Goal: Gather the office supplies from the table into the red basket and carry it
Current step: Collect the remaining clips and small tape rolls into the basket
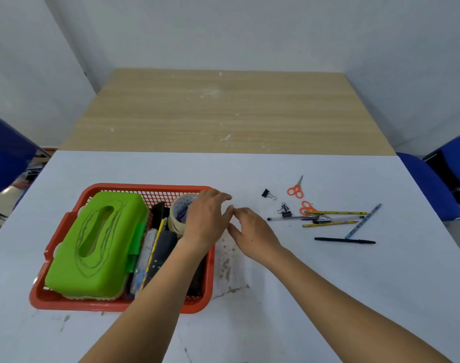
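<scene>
Red basket [66, 302]: stands on the white desk [145, 166].
Contents: green tissue box [97, 244] fills the basket's left half. A tape roll [177, 218] sits at its far right corner. A dark case [164, 254] and a yellow pencil [155, 247] lie between them.
Left hand [206, 218]: over the basket's far right corner, fingers relaxed, holding nothing.
Right hand [252, 231]: just right of the basket, fingers spread, empty.
Loose on the desk, farther right of the basket: binder clip [267, 193], second binder clip [285, 211], orange scissors [296, 189], second orange scissors [306, 207], clear pen [289, 218], blue pencil [363, 221], black pen [345, 241].
</scene>
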A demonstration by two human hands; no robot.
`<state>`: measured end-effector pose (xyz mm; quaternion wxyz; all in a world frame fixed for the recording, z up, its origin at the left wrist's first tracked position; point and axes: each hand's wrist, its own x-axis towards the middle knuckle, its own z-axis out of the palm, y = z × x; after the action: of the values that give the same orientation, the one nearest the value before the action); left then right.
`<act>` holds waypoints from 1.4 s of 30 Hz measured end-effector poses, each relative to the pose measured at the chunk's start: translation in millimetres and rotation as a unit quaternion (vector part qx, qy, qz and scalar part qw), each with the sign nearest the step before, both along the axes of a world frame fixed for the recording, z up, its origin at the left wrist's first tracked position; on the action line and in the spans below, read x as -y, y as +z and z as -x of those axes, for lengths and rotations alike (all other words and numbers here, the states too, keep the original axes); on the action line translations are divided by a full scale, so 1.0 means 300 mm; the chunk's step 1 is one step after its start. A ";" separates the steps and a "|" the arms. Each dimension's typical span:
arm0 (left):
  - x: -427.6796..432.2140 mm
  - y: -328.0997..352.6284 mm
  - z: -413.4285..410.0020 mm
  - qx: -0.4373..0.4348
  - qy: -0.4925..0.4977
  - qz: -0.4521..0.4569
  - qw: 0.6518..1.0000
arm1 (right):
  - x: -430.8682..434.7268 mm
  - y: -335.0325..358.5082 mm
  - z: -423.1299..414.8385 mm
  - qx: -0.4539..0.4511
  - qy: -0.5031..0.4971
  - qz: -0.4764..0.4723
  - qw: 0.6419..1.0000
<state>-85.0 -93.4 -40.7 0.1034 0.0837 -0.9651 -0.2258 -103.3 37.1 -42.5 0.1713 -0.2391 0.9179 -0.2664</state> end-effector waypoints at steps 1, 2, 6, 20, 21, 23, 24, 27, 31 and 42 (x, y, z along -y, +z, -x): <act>-0.026 -0.005 0.016 0.003 -0.015 -0.006 1.000 | -0.024 -0.005 0.015 -0.001 -0.013 -0.003 1.000; -0.046 -0.008 0.028 0.006 -0.026 -0.010 1.000 | -0.046 -0.009 0.027 -0.002 -0.024 -0.005 1.000; -0.118 -0.031 0.090 0.032 -0.056 -0.026 0.998 | -0.150 -0.032 0.082 -0.003 -0.066 -0.021 0.998; -0.228 -0.223 0.383 0.187 -0.080 0.030 0.979 | -0.367 -0.164 0.260 -0.019 -0.062 -0.092 0.994; -0.237 -0.243 0.398 0.193 -0.079 0.036 0.977 | -0.371 -0.177 0.269 -0.020 -0.055 -0.096 0.994; -0.247 -0.271 0.419 0.190 -0.078 0.056 0.977 | -0.372 -0.192 0.279 -0.021 -0.045 -0.099 0.994; -0.249 -0.282 0.427 0.184 -0.080 0.071 0.977 | -0.373 -0.197 0.283 -0.021 -0.040 -0.100 0.994; -0.247 -0.302 0.444 0.161 -0.086 0.089 0.979 | -0.379 -0.215 0.292 -0.023 -0.035 -0.095 0.995; -0.247 -0.290 0.447 0.161 -0.060 0.043 0.984 | -0.386 -0.221 0.287 -0.028 -0.035 -0.088 0.995; -0.230 -0.149 0.332 0.088 -0.046 -0.033 0.994 | -0.306 -0.129 0.197 -0.043 -0.043 -0.071 0.996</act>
<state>-184.5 -24.4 -85.4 0.0045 0.0618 -0.9654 -0.2534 -162.3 128.8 -81.1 0.1366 -0.1980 0.9504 -0.1970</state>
